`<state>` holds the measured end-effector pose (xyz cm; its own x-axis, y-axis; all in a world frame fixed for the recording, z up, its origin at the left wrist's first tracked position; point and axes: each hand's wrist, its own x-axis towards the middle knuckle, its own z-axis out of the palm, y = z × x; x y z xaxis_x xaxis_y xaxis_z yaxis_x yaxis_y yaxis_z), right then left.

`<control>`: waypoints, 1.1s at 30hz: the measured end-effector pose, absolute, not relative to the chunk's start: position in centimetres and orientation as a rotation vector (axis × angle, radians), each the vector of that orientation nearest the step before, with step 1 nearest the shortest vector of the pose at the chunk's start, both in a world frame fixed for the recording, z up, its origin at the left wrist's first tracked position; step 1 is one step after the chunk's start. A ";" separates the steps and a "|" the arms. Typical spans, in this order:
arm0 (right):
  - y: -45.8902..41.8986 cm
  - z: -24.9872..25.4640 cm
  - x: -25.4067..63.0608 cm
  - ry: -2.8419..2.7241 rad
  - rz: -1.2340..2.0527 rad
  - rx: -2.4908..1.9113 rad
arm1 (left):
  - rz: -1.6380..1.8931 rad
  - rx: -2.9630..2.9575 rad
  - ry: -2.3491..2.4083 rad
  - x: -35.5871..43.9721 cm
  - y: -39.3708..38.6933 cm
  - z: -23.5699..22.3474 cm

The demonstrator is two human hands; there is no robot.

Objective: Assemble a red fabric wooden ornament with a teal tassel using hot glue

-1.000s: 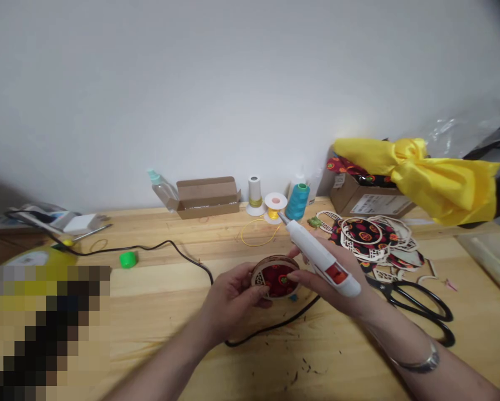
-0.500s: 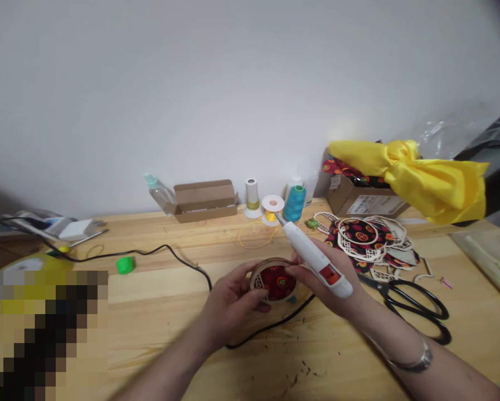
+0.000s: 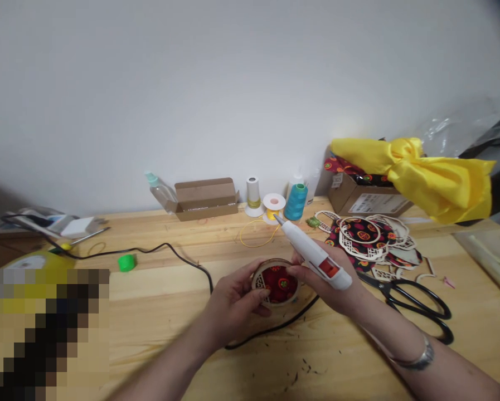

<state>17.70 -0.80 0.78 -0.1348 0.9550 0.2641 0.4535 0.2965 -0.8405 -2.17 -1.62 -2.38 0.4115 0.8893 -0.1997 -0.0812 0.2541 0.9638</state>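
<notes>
My left hand [image 3: 239, 298] is closed on the left rim of a round wooden frame [image 3: 280, 283] with dark red patterned fabric inside and a cut lattice at its left side. Its thumb lies across the front. My right hand [image 3: 329, 278] grips a white glue gun [image 3: 314, 255] with a red-orange window, its grey nozzle pointing up and left, away from the frame. The right thumb and fingertips also touch the frame's upper right edge. Below the hands, a black cord [image 3: 270, 332] runs over the wooden table.
Right of my hands lie black-handled scissors [image 3: 419, 301] and a pile of wooden cutouts and fabric [image 3: 370, 239]. Thread spools [image 3: 295, 201], an open cardboard box [image 3: 205, 199] and a spray bottle [image 3: 160, 189] stand by the wall. A green cap [image 3: 126, 262] is at left.
The round frame has turned slightly to face me more. The glue gun has shifted a little up and left in the right hand; both hands keep their hold.
</notes>
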 end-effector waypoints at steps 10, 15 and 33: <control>-0.4 -0.5 18.1 -1.671 0.790 -1.285 | 0.770 1.044 0.921 -2.1 -1.5 -2.1; -0.3 -0.5 18.1 -1.626 0.834 -1.302 | 0.757 1.012 0.912 -2.0 -1.5 -2.0; -0.2 -0.3 18.2 -1.597 0.886 -1.306 | 0.710 1.030 0.811 -2.8 -1.3 -2.2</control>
